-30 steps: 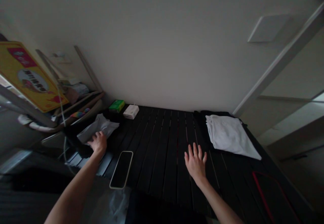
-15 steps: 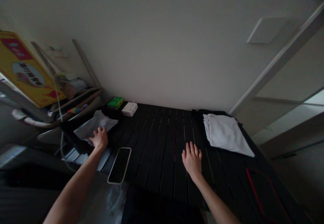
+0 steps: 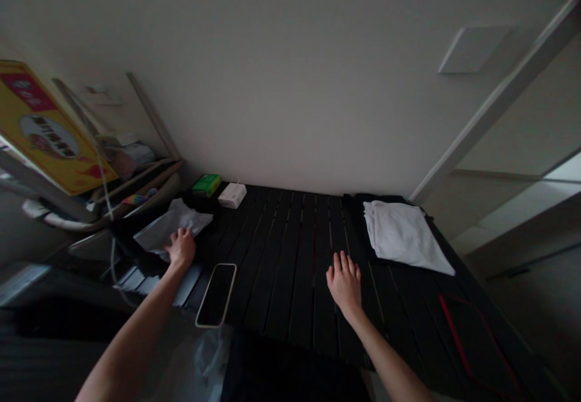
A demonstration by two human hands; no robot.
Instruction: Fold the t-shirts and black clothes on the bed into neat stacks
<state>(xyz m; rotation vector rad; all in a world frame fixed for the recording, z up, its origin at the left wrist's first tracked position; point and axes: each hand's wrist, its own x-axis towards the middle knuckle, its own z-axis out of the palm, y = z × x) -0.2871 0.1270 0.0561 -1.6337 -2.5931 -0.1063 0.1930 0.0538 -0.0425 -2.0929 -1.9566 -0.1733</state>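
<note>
My left hand [image 3: 181, 247] rests on the near right edge of a crumpled grey cloth [image 3: 166, 227] at the left end of the table. Its fingers are slightly bent and apart, and I see no grip on the cloth. My right hand [image 3: 345, 282] lies palm down on the black slatted table [image 3: 281, 257], open, with the fingers stretched forward and nothing in it. Between the hands, closer to the left one, lies a phone [image 3: 216, 295] with a pale rim. A folded white cloth [image 3: 406, 232] sits on dark fabric to the right of my right hand.
Against the wall stand a green box [image 3: 206, 184] and a small white box [image 3: 233, 195]. A red-edged dark flat object [image 3: 476, 344] lies at the near right. On the left are a yellow sign [image 3: 49, 129], a hanging white cable [image 3: 107, 190] and cluttered furniture.
The view has shifted slightly. Both hands stay in nearly the same places; the left thumb sits a little closer to its fingers.
</note>
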